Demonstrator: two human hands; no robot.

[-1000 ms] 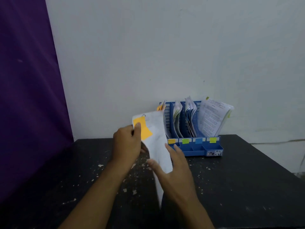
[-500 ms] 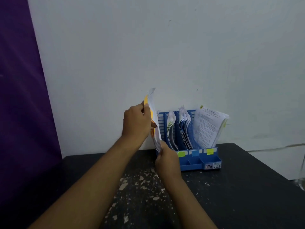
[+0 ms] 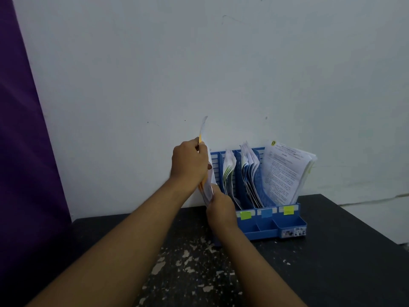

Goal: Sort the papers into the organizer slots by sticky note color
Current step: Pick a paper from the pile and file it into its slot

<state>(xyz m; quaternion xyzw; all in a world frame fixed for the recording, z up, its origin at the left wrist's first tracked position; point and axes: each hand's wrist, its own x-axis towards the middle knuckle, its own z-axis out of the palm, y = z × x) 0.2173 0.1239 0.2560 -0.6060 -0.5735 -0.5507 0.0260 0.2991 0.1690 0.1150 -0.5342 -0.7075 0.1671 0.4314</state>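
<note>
The left hand [image 3: 190, 161] is pinching the paper's [image 3: 204, 129] top and the right hand [image 3: 221, 210] its bottom (orange note [image 3: 200, 138] peeking). In the organizer [image 3: 287, 228] right of the hands, slots are already holding filed papers [image 3: 281, 173], so sorting seems nearly finished.

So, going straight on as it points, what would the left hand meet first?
Probably the leftmost slot of the blue plastic organizer, just past the white paper it grips; depth unclear.

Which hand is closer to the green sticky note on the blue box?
Right. The right hand sits just left of the green sticky note, holding the paper low; the left hand is higher up and farther left.
</note>
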